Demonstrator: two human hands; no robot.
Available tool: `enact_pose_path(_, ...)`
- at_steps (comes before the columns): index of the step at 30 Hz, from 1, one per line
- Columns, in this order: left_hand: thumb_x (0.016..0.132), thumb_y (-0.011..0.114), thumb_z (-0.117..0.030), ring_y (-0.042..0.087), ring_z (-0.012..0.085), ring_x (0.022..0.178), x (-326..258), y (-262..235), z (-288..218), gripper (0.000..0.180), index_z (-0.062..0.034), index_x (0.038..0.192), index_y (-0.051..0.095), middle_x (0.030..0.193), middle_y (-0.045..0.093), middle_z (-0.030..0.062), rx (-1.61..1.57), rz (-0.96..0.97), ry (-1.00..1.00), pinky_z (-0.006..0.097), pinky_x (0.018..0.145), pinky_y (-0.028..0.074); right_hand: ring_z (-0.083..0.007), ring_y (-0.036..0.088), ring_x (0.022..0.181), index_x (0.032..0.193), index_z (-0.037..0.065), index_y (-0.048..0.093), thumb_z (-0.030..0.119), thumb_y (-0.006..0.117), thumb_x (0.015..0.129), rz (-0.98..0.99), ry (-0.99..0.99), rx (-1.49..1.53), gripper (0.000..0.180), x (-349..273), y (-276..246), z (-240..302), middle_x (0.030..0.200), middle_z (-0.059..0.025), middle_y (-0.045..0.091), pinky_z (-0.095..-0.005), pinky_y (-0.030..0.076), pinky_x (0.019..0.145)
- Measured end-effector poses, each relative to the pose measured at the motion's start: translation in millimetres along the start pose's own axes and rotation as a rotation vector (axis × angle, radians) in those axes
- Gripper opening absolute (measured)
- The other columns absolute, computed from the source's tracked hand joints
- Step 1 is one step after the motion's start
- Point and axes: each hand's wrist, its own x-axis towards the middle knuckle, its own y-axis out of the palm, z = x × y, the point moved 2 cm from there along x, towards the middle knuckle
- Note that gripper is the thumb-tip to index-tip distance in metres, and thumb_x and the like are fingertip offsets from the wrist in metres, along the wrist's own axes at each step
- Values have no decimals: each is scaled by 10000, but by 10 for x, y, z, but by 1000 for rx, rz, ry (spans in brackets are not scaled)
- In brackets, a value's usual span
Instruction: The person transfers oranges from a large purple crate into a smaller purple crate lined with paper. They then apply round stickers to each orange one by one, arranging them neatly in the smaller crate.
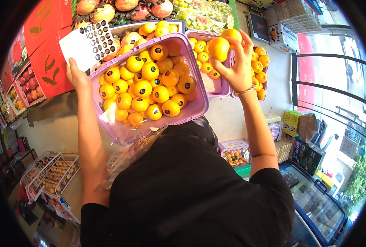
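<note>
At the upper left, my left hand pinches a white sheet of round dark stickers. My right hand, raised at the upper right, is closed round an orange. A second orange touches its fingers, and I cannot tell whether it is gripped too. Between my arms, tilted against my body, is a purple plastic basket heaped with oranges. Many of those carry a dark round sticker on top. Clear plastic film hangs over the basket's near edge.
Beyond the big basket stands another purple basket partly filled with oranges, with a further orange-filled one to its right. Pomegranates and packed green fruit line the back. Red boxes stack at left; a glass-topped freezer sits lower right.
</note>
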Motion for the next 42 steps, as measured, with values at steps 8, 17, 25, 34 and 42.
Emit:
enact_pose_path(8, 1025, 389, -297, 576, 190, 896, -53, -8, 58, 433, 99, 1075, 559, 982, 642, 140, 326, 53, 152, 335, 828, 452, -438, 511, 1075, 1148, 143, 625, 554, 750, 649, 689, 594, -281, 658, -2023, 1771, -1450, 1189, -240, 472, -474, 450, 928)
enact_pose_path(17, 1035, 376, -297, 589, 193, 831, -183, 81, -30, 428, 85, 1062, 567, 940, 650, 147, 410, 82, 188, 341, 766, 466, -285, 645, 974, 1199, 11, 595, 416, 683, 843, 184, 885, 214, 546, -1479, 1801, -1776, 1073, -205, 659, -364, 498, 860)
enact_pose_path(25, 1024, 396, -298, 512, 203, 618, -171, 100, 43, 399, 52, 899, 541, 684, 558, 136, 392, 45, 328, 366, 587, 416, -241, 638, 784, 1059, 97, 628, 188, 693, 829, 358, -194, 297, 256, 287, 565, 720, 906, -107, 603, -357, 512, 686)
enact_pose_path(34, 1020, 391, -286, 591, 250, 682, -238, 86, -83, 382, 50, 990, 570, 783, 632, 177, 420, 33, 296, 376, 633, 457, -505, 484, 1093, 1189, 115, 571, 466, 765, 670, 579, -81, -144, 656, -102, 1601, 793, 1301, -352, 382, -491, 459, 931)
enact_pose_path(42, 1019, 407, -271, 585, 225, 659, -228, 136, -45, 363, 55, 974, 560, 774, 637, 164, 329, 18, 296, 364, 609, 459, -451, 402, 1189, 1285, 129, 515, 472, 744, 695, 330, -42, -104, 720, -211, 1802, 924, 1324, -294, 391, -488, 429, 930)
